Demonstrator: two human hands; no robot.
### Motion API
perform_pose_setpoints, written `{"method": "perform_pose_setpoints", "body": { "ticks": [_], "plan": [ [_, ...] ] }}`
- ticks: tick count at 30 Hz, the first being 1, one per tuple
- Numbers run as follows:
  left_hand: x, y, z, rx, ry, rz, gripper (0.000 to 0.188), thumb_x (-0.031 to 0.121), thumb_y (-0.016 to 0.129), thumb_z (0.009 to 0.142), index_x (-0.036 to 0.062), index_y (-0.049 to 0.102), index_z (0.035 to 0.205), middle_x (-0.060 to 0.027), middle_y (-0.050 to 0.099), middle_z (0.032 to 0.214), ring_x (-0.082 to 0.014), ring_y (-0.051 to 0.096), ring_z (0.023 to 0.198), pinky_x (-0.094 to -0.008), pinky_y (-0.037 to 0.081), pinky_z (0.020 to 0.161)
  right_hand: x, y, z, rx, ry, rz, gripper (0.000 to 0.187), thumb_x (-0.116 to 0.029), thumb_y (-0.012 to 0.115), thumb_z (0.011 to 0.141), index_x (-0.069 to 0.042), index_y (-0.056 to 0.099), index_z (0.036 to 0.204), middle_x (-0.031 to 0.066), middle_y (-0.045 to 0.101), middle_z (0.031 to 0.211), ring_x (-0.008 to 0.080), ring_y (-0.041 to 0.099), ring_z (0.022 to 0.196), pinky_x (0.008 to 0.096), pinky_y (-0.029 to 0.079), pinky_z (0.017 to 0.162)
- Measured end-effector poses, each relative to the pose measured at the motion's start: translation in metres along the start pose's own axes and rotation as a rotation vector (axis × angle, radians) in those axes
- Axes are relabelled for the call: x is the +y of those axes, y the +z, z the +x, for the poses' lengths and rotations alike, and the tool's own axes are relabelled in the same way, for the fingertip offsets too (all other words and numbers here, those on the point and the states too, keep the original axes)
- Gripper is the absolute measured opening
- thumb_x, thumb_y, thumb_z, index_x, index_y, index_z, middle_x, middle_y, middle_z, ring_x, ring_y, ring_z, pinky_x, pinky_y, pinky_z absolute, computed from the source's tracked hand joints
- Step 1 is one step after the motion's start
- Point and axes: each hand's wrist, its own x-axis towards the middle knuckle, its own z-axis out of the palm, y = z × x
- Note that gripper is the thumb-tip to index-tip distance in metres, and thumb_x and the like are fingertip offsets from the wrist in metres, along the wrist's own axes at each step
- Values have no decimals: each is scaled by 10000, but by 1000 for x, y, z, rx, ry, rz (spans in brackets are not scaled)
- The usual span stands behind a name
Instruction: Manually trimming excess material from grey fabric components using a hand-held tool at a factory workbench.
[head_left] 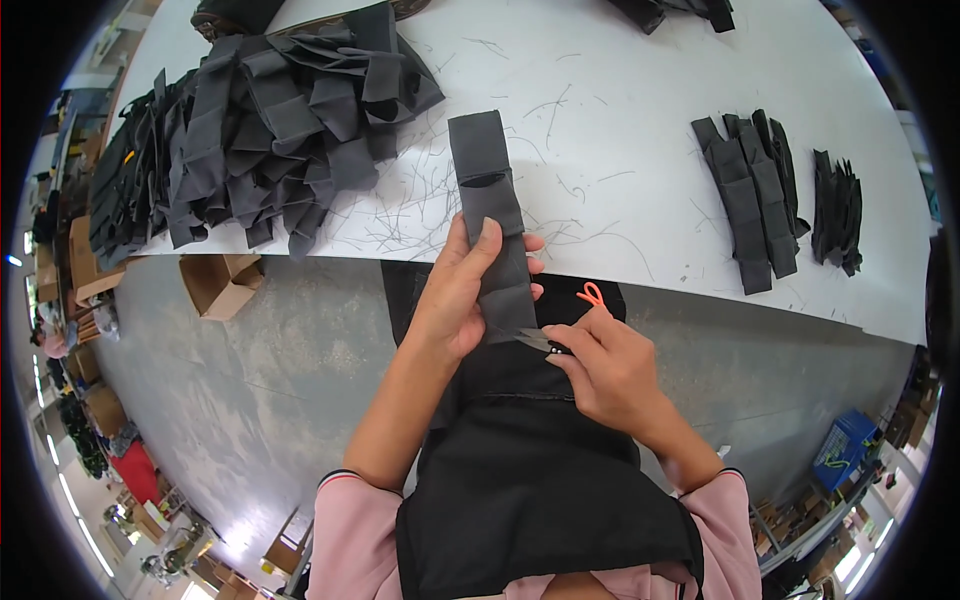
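My left hand (pixel 460 285) grips a dark grey fabric strip (pixel 495 205), thumb on top and fingertips showing past its right edge. Stitched seams cross the strip, and a slit-like pocket opening gapes near its upper part. The far end reaches over the white table; the near end hangs above my lap. My right hand (pixel 615 365) is closed around small thread snips (pixel 535 340), whose metal blades lie at the strip's lower end. An orange cord loop (pixel 592 294) sticks up beside that hand. Most of the snips' body is hidden by my fingers.
On the white table (pixel 610 120) a big heap of similar grey strips (pixel 270 130) lies at left. Smaller stacks of strips (pixel 748 200) lie at right. Loose thread ends are scattered between. A cardboard box (pixel 218 285) stands below the table's front edge, a blue crate (pixel 845 450) at far right.
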Motion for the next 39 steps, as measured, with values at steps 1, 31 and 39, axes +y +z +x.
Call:
{"method": "perform_pose_setpoints", "body": {
  "ticks": [1,31,39],
  "plan": [
    [0,0,0,6,9,8,321,320,509,951,118,389,1170,-116,604,1008,-176,613,823,-352,561,655,0,0,0,0,0,0,297,-2,714,648,-62,656,934,53,512,732,229,521,585,305,423,519],
    [5,1,-3,-55,-135,-81,359,346,459,958,108,395,1219,-144,585,1063,-208,622,900,-390,577,731,0,-7,22,-152,-71,89,276,-35,715,665,-77,643,929,56,517,779,237,574,669,327,453,564],
    [2,-2,-1,-71,-162,-119,338,336,456,961,103,403,1199,-152,582,1064,-217,622,895,-400,573,736,9,-3,24,-149,-233,13,271,-55,727,637,-80,660,898,46,530,734,219,547,626,314,443,549]
  ]
}}
